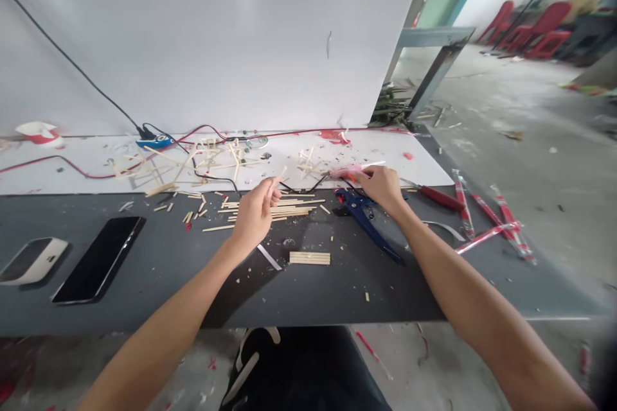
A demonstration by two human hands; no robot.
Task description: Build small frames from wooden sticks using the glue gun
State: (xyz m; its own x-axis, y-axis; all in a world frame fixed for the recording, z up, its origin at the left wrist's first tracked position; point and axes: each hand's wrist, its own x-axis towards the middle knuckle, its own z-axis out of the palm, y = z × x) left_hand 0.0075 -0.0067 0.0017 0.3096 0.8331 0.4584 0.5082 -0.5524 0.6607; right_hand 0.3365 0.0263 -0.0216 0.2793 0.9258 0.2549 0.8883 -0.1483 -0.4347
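My left hand (pixel 257 212) is closed in a pinch on a short thin wooden stick (pixel 283 172), whose tip pokes out above the fingers. Under and beside it lies a pile of long wooden sticks (pixel 289 209). At the edge of the white board, my right hand (pixel 383 186) is closed on a pink glue gun (pixel 344 171), partly covered by the fingers, with a white glue stick (pixel 376 164) jutting from it. A blue-handled cutter (pixel 369 225) lies just below that hand. Nearer me, several short sticks sit side by side as a small flat panel (pixel 309 258).
A black phone (pixel 99 260) and a white device (pixel 33 261) lie on the left. Stick frames (pixel 216 157) stand on the white board (pixel 414 157). A red-handled screwdriver (pixel 441 198) and red-and-clear wrapped sticks (pixel 513 225) lie right. Cables run along the back.
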